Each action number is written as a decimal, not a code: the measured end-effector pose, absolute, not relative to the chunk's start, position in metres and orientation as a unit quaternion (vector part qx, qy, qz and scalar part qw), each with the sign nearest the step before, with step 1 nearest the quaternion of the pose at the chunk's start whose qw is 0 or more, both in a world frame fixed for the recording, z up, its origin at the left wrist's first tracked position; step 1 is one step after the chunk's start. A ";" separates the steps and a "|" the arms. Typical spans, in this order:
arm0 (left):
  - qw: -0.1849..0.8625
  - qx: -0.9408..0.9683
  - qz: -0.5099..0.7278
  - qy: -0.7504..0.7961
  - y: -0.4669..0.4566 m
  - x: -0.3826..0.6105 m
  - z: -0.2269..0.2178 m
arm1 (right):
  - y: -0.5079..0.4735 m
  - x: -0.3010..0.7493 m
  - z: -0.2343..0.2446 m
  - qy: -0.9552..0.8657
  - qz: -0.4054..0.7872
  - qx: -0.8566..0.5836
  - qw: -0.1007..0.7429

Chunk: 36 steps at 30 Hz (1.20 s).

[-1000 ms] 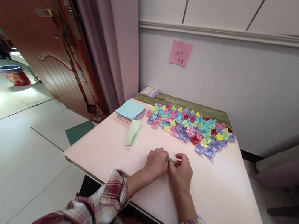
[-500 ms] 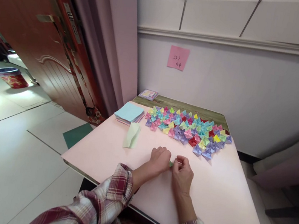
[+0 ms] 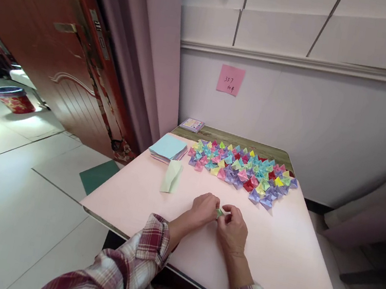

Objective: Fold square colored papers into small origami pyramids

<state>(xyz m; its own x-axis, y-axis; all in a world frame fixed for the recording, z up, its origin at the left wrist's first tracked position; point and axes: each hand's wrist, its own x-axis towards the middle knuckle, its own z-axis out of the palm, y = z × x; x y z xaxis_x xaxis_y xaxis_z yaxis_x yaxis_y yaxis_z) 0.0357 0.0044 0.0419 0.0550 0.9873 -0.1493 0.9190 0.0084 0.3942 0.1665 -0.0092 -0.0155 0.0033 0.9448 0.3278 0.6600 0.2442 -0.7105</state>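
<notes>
Left hand: lower centre of my view (image 3: 205,208), fingers curled and clamped on a small green paper (image 3: 219,213).
Right hand: just right of it (image 3: 233,227), index arched above the thumb, tips at the paper; whether that pinch is closed I can't tell from here.
Paper stack: left of centre (image 3: 168,147), a light blue sheet on top.
Pale green sheet: just below the stack (image 3: 172,176), creased, lying on the pink tabletop (image 3: 280,262).
Small green paper: low centre, between both sets of fingertips; only a sliver reaches my camera.
Folded shapes: right of centre (image 3: 242,174), many colours, packed together beyond the hands.
Could go wrong: I'd watch for a slip or crooked crease, the hold being so small; hands pulling apart could tear it. A forward swing of the right hand might knock the nearest shapes.
Changed since half a second ago: the right index has spread from the thumb, its tip nearer the left hand; stack, sheet and shapes lie unmoved.
</notes>
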 end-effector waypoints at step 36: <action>0.024 0.886 -0.030 0.462 0.011 0.038 0.027 | -0.004 0.176 -0.022 -0.559 0.323 -0.563 0.516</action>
